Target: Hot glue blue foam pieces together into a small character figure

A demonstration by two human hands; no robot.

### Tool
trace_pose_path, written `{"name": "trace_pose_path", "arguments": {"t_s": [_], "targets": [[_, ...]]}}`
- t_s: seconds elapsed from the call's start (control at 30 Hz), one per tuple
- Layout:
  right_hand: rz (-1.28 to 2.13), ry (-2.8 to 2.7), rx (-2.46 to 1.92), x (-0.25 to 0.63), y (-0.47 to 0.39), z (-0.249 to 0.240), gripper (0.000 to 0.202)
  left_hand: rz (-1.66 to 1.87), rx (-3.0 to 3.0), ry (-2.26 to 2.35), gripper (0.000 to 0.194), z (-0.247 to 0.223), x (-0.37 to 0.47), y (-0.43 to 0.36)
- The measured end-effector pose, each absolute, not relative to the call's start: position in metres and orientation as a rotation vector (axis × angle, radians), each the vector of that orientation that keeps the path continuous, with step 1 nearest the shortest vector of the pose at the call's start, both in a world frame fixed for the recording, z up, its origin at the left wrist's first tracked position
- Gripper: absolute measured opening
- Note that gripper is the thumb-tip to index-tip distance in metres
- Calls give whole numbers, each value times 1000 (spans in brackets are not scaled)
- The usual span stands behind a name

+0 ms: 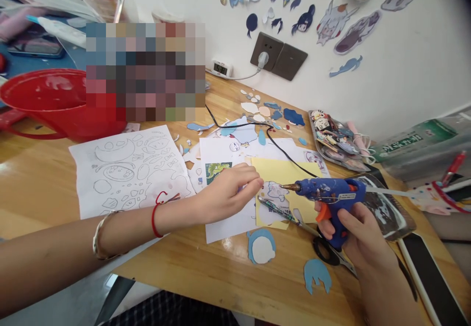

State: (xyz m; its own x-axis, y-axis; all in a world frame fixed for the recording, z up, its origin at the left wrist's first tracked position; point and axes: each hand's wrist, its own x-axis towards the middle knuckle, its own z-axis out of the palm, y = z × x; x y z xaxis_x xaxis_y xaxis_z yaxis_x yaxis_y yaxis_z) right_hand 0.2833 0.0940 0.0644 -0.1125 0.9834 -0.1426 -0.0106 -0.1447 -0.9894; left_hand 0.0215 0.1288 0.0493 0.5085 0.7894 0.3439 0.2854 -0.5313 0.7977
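My right hand [353, 232] is wrapped around the handle of a blue hot glue gun [329, 191], with fingers by its orange trigger. A white glue stick [390, 192] sticks out of its back end, and the nozzle points left. Just beyond the nozzle tip is my left hand [239, 188], its fingers closed together over the papers; what they hold, if anything, is hidden. Below lie a round blue and white paper cutout [262, 247] and a smaller blue cutout [317, 276]. Scissors [327, 252] and a pen [275, 209] lie beneath the gun.
A sheet with drawn outlines [125, 169] lies left, a yellow paper [294, 166] in the middle. A red container [55, 105] stands back left. Paper scraps [257, 115] cover the back. A tray of cutouts [336, 142], a phone [430, 277] and a black cord [283, 147] are also there.
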Motion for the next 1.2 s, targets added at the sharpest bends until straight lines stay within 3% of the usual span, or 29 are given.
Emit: {"name": "trace_pose_path", "arguments": {"t_s": [0.1,0.3,0.4,0.5,0.63,0.7,0.8,1.0,1.2], "targets": [[1418,-1206,-1247,284,94,63,18,920,2087,885,33,49,22,130],[1419,-1173,-1229,283,95,66,16,988,2071,936,8,44,22,134],[1420,-1151,-1232,282,95,68,16,904,2138,1074,21,41,18,140],[1423,-1129,-1229,283,95,68,14,672,2334,1129,18,41,14,144],[1432,-1137,-1223,285,95,66,14,599,2311,1080,60,50,12,143],[1431,-1139,-1223,286,95,65,14,667,2174,1043,66,58,15,140],[1425,-1148,-1225,286,96,64,15,727,1976,986,58,69,22,135],[1416,-1169,-1225,286,96,66,15,817,1787,909,19,72,32,136],[1416,-1167,-1213,285,96,65,15,835,1777,1019,10,68,28,135]]}}
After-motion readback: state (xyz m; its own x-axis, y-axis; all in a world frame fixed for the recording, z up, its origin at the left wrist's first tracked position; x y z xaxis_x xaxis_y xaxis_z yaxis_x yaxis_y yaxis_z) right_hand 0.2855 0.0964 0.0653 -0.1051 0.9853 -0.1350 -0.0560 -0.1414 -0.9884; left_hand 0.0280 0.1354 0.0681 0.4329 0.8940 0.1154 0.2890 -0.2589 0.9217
